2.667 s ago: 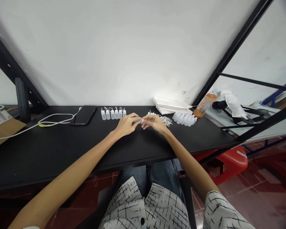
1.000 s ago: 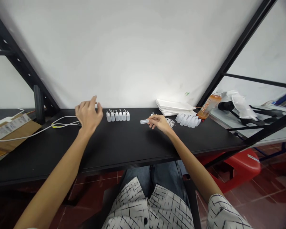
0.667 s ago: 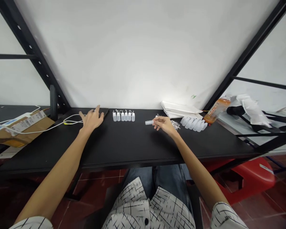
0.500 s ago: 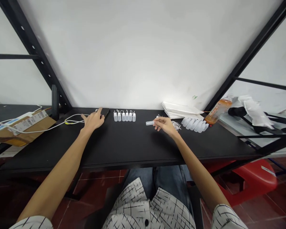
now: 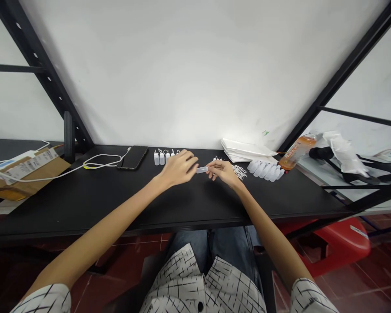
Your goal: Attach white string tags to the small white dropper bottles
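Between the fingers of my right hand [image 5: 222, 172] is a small translucent bottle [image 5: 202, 170], lying sideways above the black table [image 5: 124, 200]. My left hand [image 5: 180, 168] has its fingertips at the bottle's left end, fingers slightly bent and apart; whether they touch it I cannot tell. Behind my left hand stands a row of small white bottles with looped strings [image 5: 162, 158], partly hidden by it. A heap of white strings [image 5: 239, 171] lies just right of my right hand. Farther right, several translucent bottles [image 5: 265, 170] lie side by side.
A phone [image 5: 133, 157] with a white cable [image 5: 106, 164] lies at the back left. Stacked white sheets [image 5: 247, 151] and an orange bottle [image 5: 296, 152] are at the back right. A cardboard package [image 5: 29, 171] is at the far left, a red stool [image 5: 342, 243] below right.
My left hand has moved right from the phone to the bottle's end, uncovering the phone and covering part of the bottle row. My right hand still holds its bottle in nearly the same place.
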Available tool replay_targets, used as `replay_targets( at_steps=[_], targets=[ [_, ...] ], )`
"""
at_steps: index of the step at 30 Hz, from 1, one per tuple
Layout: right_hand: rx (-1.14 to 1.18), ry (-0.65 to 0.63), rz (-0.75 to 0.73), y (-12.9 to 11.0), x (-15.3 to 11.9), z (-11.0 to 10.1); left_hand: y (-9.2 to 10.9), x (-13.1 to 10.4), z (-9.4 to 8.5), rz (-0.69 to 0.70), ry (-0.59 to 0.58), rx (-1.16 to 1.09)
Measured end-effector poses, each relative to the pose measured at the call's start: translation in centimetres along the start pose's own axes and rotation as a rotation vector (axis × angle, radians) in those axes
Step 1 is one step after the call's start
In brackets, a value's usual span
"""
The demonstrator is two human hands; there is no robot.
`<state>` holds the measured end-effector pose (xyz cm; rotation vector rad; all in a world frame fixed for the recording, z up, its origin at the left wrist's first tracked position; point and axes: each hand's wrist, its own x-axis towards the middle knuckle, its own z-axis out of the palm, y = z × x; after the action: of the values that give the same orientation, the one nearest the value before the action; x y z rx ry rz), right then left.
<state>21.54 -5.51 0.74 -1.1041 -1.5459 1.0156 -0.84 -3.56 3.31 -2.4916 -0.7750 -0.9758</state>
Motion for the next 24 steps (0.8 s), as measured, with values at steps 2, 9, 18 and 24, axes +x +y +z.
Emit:
replay_targets(
  at_steps=[2, 9, 18, 24],
  targets=[
    [0.011, -0.005, -0.002, -0.2, -0.1, 0.0, 0.9, 0.3, 1.3, 0.002, -0.077, -0.021],
    [0.022, -0.044, 0.005, -0.3, -0.4, 0.3, 1.7, -1.9, 3.7, -0.077, -0.250, -0.141],
    [-0.003, -0.086, 0.011, -0.1, -0.4, 0.7, 1.9, -1.8, 3.5, -0.143, -0.293, -0.192],
    [-0.014, -0.093, 0.007, -0.1, -0.4, 0.6, 2.0, -1.9, 3.5, -0.153, -0.294, -0.200]
  ],
)
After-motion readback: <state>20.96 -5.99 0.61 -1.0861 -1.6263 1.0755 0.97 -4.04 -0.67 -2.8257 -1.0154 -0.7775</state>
